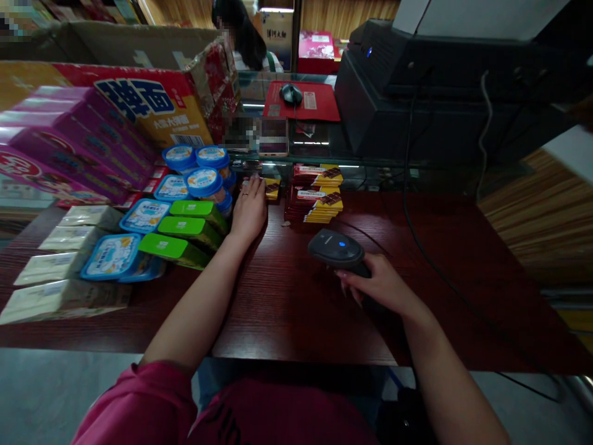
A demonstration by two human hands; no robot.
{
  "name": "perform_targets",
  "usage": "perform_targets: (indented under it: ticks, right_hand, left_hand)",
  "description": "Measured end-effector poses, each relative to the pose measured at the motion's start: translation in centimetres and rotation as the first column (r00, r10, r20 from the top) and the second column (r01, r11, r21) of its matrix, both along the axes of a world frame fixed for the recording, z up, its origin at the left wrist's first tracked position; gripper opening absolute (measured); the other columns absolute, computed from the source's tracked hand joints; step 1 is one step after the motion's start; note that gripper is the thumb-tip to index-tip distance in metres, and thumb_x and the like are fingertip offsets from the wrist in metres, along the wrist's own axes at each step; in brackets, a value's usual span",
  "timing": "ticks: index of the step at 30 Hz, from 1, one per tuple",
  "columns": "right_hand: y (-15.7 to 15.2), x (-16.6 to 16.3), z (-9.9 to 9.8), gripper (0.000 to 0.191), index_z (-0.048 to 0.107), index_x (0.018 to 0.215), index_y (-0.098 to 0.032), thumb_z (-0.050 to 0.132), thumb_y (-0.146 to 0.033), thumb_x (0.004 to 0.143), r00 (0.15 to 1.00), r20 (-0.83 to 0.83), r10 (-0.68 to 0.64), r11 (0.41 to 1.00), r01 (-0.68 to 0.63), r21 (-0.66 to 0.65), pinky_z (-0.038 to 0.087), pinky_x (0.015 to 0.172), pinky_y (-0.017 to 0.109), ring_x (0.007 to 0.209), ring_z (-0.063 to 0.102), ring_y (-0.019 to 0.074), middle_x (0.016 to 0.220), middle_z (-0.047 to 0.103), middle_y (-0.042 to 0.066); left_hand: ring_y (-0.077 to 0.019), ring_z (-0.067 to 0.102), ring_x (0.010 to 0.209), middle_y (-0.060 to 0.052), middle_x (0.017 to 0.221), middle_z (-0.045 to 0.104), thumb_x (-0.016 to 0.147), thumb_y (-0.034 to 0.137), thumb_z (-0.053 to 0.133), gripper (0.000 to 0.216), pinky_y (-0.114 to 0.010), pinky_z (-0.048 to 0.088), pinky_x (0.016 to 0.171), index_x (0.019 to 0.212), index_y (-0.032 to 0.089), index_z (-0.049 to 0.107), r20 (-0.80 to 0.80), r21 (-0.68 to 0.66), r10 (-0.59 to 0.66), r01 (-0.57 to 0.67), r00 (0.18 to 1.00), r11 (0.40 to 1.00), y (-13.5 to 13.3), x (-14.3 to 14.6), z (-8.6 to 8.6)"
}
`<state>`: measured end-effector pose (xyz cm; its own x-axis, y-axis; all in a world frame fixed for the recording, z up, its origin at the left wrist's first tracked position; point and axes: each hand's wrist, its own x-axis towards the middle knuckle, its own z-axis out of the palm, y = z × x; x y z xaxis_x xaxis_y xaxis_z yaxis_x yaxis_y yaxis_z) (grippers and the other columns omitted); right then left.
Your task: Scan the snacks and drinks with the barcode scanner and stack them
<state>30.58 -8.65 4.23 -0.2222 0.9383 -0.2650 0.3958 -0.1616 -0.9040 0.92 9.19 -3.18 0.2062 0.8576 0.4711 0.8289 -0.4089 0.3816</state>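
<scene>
My right hand (377, 281) is wrapped round the handle of a black barcode scanner (336, 247), which shows a small blue light on top. Its head points left, over the bare wood of the counter. Farther forward, my left hand (250, 210) has its fingers over a red and yellow chocolate bar (273, 189) low on the counter; the fingers hide much of the bar. To the right of that hand stand two stacks of chocolate bars (319, 204). Blue-lidded tubs (204, 180) and green boxes (188, 228) stand close on its left.
Pale packs (69, 266), flat blue-lidded containers (113, 256) and purple boxes (78, 142) crowd the left side. Behind them is a large open carton (139, 105). A mouse (290, 94) on a red pad, black equipment (440, 111) and a hanging cable (417, 238) are beyond. A person (245, 37) is at the back.
</scene>
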Motion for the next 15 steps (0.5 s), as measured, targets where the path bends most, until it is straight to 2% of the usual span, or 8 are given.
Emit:
perform_targets:
  ticks: [2, 4, 8, 12, 15]
  right_hand:
    - [0.1, 0.1, -0.1, 0.034, 0.066, 0.084, -0.02, 0.079, -0.052, 0.084, 1.0, -0.017, -0.01, 1.0, 0.01, -0.003, 0.048, 0.042, 0.026, 0.039, 0.06, 0.0145, 0.06, 0.072, 0.002]
    - [0.1, 0.3, -0.1, 0.035, 0.067, 0.085, -0.02, 0.081, -0.052, 0.083, 0.999, -0.041, -0.022, 1.0, 0.021, -0.009, 0.048, 0.042, 0.026, 0.039, 0.061, 0.0144, 0.061, 0.073, 0.001]
    - [0.1, 0.4, -0.2, 0.036, 0.067, 0.086, -0.02, 0.083, -0.052, 0.082, 0.997, -0.059, -0.04, 0.999, 0.04, -0.002, 0.048, 0.041, 0.026, 0.039, 0.061, 0.0146, 0.061, 0.073, 0.001]
    - [0.0, 0.4, -0.2, 0.034, 0.068, 0.085, -0.021, 0.083, -0.051, 0.083, 0.999, -0.046, -0.016, 1.0, 0.017, 0.026, 0.049, 0.042, 0.027, 0.04, 0.062, 0.0149, 0.062, 0.073, 0.001]
    - [-0.1, 0.3, -0.1, 0.033, 0.066, 0.081, -0.022, 0.081, -0.052, 0.084, 0.999, -0.032, -0.006, 0.999, 0.007, 0.034, 0.048, 0.042, 0.027, 0.04, 0.06, 0.0149, 0.057, 0.07, 0.0]
  left_hand:
    - [-0.0343, 0.052, 0.154, -0.021, 0.16, 0.058, 0.094, 0.003, 0.046, 0.06, -0.06, 0.035, 0.132, 0.153, 0.01, 0.058, -0.038, -0.029, -0.004, 0.003, 0.999, 1.0, -0.4, 0.0, 0.3]
    - [-0.0327, 0.057, 0.15, -0.02, 0.157, 0.061, 0.094, 0.002, 0.044, 0.06, -0.057, 0.042, 0.128, 0.15, 0.012, 0.062, -0.049, -0.041, -0.007, 0.005, 0.999, 0.999, -1.4, -0.2, 0.9]
    - [-0.0292, 0.069, 0.136, -0.011, 0.15, 0.069, 0.1, 0.012, 0.052, 0.051, -0.045, 0.058, 0.111, 0.146, 0.024, 0.069, 0.009, -0.062, 0.02, -0.019, 1.0, 0.998, -4.1, -0.8, 2.1]
    - [-0.0281, 0.077, 0.12, -0.008, 0.129, 0.081, 0.102, 0.028, 0.064, 0.035, -0.037, 0.058, 0.106, 0.134, 0.03, 0.078, 0.183, -0.016, 0.084, -0.082, 0.98, 0.996, -6.5, -1.0, 3.6]
    - [-0.0288, 0.076, 0.121, -0.008, 0.128, 0.082, 0.102, 0.038, 0.067, 0.034, -0.037, 0.054, 0.111, 0.131, 0.027, 0.08, 0.395, -0.014, 0.117, -0.121, 0.911, 0.993, -7.9, -0.7, 5.0]
